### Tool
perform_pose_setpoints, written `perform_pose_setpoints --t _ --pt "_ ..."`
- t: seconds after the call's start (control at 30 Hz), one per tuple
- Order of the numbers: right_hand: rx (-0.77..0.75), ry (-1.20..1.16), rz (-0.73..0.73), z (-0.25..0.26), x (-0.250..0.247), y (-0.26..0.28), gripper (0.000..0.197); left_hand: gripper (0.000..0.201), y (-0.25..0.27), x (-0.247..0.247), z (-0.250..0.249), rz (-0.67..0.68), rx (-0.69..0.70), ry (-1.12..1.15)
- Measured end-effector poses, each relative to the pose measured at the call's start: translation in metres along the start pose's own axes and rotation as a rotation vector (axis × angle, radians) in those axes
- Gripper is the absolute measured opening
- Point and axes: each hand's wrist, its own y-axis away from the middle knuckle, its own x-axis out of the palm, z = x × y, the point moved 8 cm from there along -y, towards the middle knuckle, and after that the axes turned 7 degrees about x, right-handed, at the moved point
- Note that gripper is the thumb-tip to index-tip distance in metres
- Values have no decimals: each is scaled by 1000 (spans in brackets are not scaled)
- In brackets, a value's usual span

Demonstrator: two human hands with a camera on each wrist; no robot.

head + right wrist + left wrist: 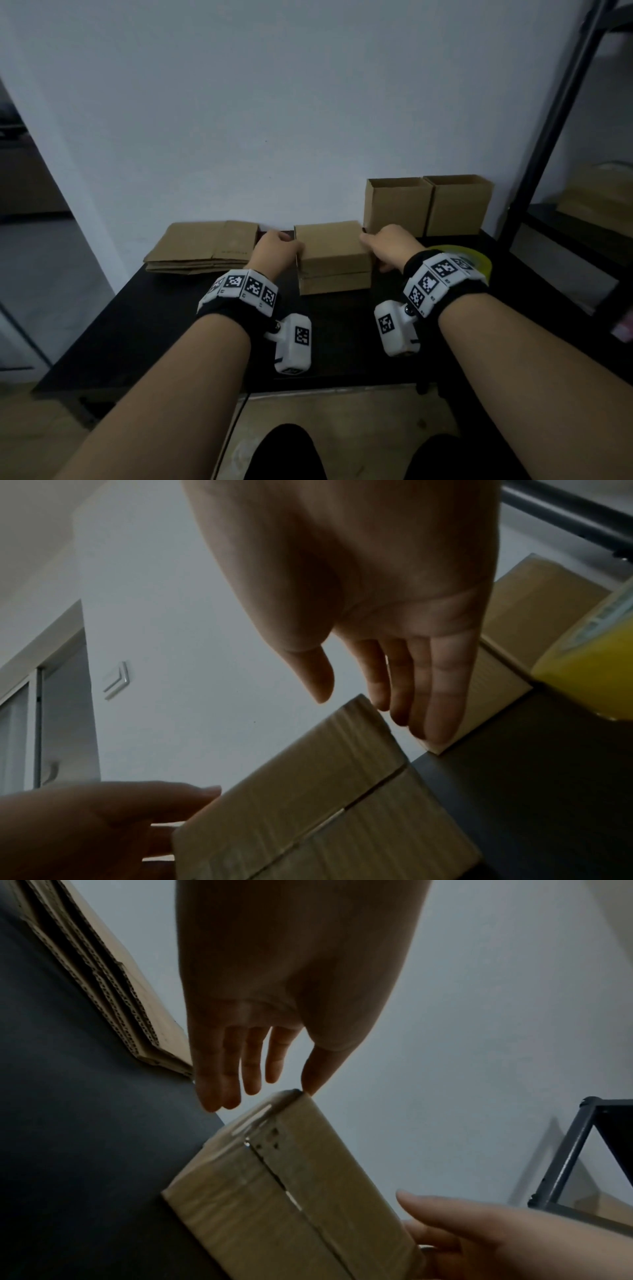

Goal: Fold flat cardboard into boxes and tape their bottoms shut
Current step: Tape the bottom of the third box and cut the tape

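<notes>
A folded cardboard box (334, 255) lies on its side in the middle of the black table (164, 325). Its seam face, with clear tape over it, shows in the left wrist view (308, 1191) and also in the right wrist view (325, 804). My left hand (277, 245) is at the box's left side with straight fingers (253, 1069), and its thumb tip touches the box's upper corner. My right hand (387, 243) is at the box's right side, fingers (438, 691) straight and close to its far corner. Neither hand grips anything.
A stack of flat cardboard (202, 248) lies at the back left. Two open-topped boxes (397, 205) (459, 205) stand against the wall at the back right. A yellow tape roll (479, 260) sits behind my right wrist. A dark metal rack (548, 154) stands at the right.
</notes>
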Motion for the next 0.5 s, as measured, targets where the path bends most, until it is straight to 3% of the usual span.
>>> perform_pose_setpoints --t 0.13,0.2,0.37,0.5 --pt "-12 68 -50 3 -2 -6 34 32 0 8 1 111 -34 -26" --pt "-16 82 -59 5 0 -9 25 31 -1 13 0 127 -35 1" --pt "-97 107 -146 17 -9 -17 7 16 -14 8 -10 33 29 -24" --pt "-117 98 -175 22 -12 -26 15 36 -26 1 -18 -74 46 -36"
